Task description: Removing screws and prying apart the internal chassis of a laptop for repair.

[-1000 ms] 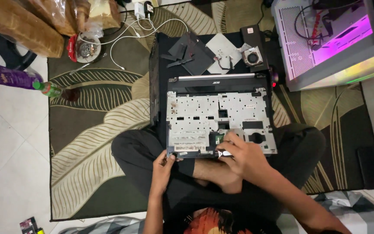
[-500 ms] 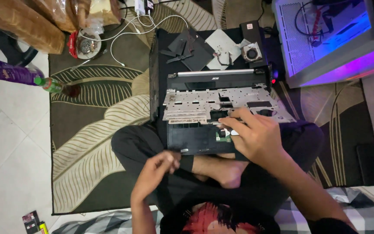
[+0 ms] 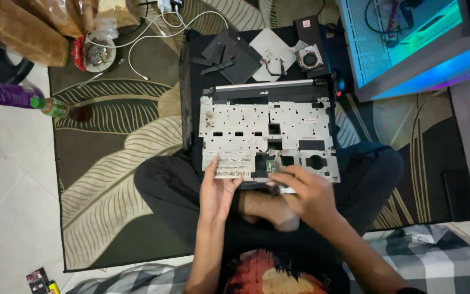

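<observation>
1. A silver metal laptop panel lies flat across the black laptop base, right in front of the seated person's crossed legs, on a dark rug with a pale leaf pattern.
2. The panel is rectangular, dotted with small holes and cut with several square and round openings; a pale label sits at its near left corner, and a few reddish marks show near its far left edge.
3. The left hand grips the panel's near left corner, thumb on top and fingers tucked beneath.
4. The right hand rests at the near edge towards the middle, fingers curled together; it seems to pinch a small pale piece, though the view is too coarse to be sure.
5. Beyond the laptop lie dark covers, a grey sheet and a small fan.
6. A lit computer case glows blue at the far right.
7. A green-capped purple bottle lies on the tiled floor to the left, beside white cables.
</observation>
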